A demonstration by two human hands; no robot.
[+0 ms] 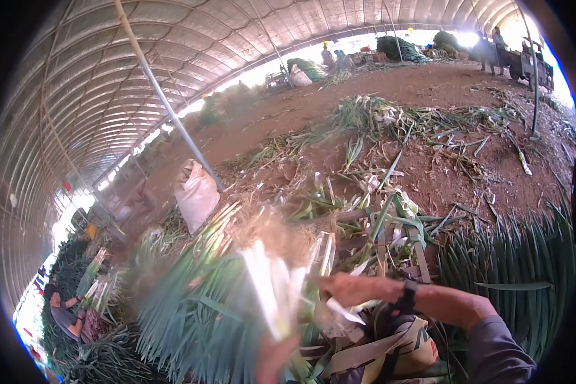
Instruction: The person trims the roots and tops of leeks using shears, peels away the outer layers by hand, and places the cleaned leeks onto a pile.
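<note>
The small bundle of long, white, leek-like stalks [264, 291] should handle as light and fairly stiff, but smooth and slippery, its thin skins easily torn; the firm white shafts look the surest hold. It looks bright and glossy, its tan, fringed roots pointing away from the person, beside a heap of blue-green, strap-leaved stalks [185, 313]. The bare left hand [277, 360]'s blurred fingers seem wrapped around its near end; the bare right hand [344, 289] is just beside it, its grip impossible to tell.
</note>
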